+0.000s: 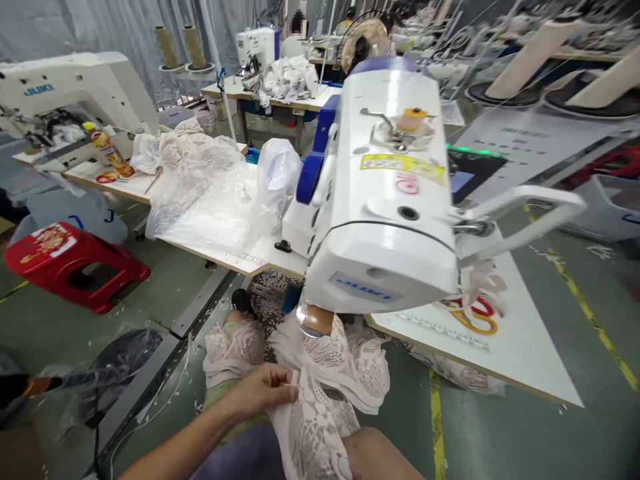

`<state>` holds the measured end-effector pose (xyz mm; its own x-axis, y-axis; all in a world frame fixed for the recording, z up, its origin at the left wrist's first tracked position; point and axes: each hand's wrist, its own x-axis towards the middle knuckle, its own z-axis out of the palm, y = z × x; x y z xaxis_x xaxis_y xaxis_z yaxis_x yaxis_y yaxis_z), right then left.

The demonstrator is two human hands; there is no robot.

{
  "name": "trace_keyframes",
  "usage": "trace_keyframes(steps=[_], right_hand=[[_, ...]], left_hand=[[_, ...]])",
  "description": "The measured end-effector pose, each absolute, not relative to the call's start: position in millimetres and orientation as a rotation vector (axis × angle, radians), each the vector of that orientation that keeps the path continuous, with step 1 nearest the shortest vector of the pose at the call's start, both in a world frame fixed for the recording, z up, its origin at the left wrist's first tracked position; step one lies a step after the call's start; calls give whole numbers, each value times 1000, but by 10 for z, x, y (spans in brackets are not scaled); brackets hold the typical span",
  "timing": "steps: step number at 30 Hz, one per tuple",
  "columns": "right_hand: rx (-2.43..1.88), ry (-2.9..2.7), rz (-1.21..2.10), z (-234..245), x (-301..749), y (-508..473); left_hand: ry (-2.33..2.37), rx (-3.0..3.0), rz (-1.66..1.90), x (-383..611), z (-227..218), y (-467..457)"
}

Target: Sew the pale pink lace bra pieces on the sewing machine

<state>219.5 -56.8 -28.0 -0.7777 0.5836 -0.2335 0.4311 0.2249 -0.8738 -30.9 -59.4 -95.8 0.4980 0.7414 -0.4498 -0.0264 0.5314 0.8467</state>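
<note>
At lower centre, my left hand [270, 388] pinches the edge of a pale pink lace bra [317, 420] between thumb and fingers. My right hand [367, 448] enters from the bottom edge against the same bra; the lace and the frame edge hide its fingers. Just beyond, more pale pink lace bras [367, 363] hang in front of the white sewing machine [380, 260], below its head. A further lace bra cup [235, 347] lies to the left over my lap, beside pale green cloth. The machine's needle area is hidden from here.
Clear plastic bags [210, 193] cover the table on the left. Red and yellow-orange scissors [477, 317] lie on the right tabletop. A red stool [75, 267] stands at left. Behind it are another sewing machine [75, 87] and a drink bottle [111, 152]. Thread cones [535, 57] stand upper right.
</note>
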Motion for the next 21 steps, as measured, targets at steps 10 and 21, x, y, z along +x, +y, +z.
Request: trace_keyframes(steps=[10, 21], right_hand=[[-1170, -1917, 1426, -368, 2433, -230], [-1120, -1979, 897, -281, 2021, 62]], left_hand=[[831, 1662, 593, 222, -48, -260], [1351, 1880, 511, -33, 102, 216]])
